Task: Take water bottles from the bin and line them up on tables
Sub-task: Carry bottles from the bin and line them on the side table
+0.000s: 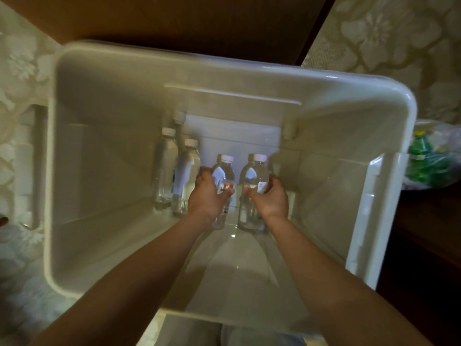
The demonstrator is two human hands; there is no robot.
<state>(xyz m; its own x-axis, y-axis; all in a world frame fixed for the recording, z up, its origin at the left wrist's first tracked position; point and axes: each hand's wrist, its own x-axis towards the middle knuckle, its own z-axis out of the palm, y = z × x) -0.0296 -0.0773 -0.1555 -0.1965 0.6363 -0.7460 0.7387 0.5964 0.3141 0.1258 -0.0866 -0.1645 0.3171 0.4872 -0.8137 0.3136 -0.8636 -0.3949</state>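
I look down into a large white plastic bin. Both my arms reach inside it. My left hand grips a clear water bottle with a white cap and a red-marked label. My right hand grips a second clear bottle right beside the first. Both held bottles are near the bin's floor. Two more clear bottles with white caps, one at the far left and one next to it, stand upright together at the left of the bin's floor.
A dark wooden table lies beyond the bin's far rim. To the right, a clear plastic bag of green bottles sits on dark wood furniture. Pale floral carpet surrounds the bin.
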